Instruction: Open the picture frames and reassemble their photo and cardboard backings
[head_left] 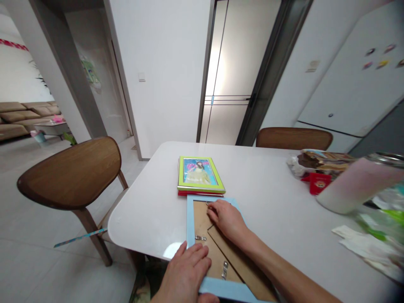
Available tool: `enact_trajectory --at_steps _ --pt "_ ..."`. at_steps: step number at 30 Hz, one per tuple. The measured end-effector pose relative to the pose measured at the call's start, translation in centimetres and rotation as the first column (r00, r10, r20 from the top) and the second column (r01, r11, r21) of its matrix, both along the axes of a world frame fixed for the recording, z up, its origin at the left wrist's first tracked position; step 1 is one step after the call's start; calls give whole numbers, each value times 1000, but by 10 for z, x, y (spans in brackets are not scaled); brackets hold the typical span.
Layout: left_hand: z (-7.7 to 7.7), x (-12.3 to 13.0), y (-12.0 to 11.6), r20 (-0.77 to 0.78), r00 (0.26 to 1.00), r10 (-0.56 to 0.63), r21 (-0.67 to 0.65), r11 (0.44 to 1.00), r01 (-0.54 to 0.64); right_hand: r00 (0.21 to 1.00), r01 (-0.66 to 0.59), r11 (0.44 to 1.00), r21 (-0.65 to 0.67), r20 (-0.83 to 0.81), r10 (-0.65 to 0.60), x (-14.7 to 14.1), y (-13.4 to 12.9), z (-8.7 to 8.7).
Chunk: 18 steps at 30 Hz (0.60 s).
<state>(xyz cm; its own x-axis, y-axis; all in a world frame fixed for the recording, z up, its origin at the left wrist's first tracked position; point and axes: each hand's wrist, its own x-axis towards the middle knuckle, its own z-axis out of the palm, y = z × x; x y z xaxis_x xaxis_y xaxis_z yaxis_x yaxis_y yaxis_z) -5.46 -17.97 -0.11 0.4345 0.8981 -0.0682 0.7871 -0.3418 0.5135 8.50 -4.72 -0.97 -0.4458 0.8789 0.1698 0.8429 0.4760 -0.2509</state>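
A light blue picture frame (190,216) lies face down at the table's near edge, its brown backing board (217,256) showing. Small metal turn clips (224,270) sit along the board's edges, and a brown stand leg (252,269) runs slantwise under my right forearm. My left hand (187,269) holds the near left corner, fingers over the side and thumb by the near edge. At the far edge, the closed fingers of my right hand (225,216) pinch at another metal clip (207,203), partly hidden by them.
Just beyond lies a green picture frame (217,176) with a princess picture, stacked on a red one (189,193). A pink and white tumbler (353,185), a snack bag (328,160), a red packet (318,183) and tissues (362,246) are at right. Wooden chairs (72,172) flank the white table (265,181).
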Motion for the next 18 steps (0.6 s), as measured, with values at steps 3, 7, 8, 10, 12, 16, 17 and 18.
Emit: enact_trajectory --at_steps 3,7,8,10,12,16,17,18 --pt "-4 1 0 -12 1000 0 11 1000 0 996 90 996 5 11 -90 -4 19 -8" --pt "-5 5 0 -49 999 8 -8 1000 -9 986 165 986 0 14 -164 -7 26 -12" --pt "-4 6 0 -56 998 11 -16 1000 -12 984 180 984 -2 13 -180 -8 26 -12" --pt "-2 8 0 -64 998 18 -24 1000 -20 978 210 978 -8 8 -210 -10 25 -10" --pt "1 9 -1 -69 997 30 -18 999 -31 974 226 974 -11 -8 -226 -12 24 -8" --pt "-2 8 -2 -71 997 29 48 998 -26 973 216 976 -10 -83 -216 -12 20 -2" --pt "-6 8 -1 -76 997 25 90 996 -18 973 205 979 -14 -109 -205 -10 19 0" --pt "-11 9 -1 -87 996 25 144 990 -12 972 191 981 -19 -136 -192 -6 17 2"
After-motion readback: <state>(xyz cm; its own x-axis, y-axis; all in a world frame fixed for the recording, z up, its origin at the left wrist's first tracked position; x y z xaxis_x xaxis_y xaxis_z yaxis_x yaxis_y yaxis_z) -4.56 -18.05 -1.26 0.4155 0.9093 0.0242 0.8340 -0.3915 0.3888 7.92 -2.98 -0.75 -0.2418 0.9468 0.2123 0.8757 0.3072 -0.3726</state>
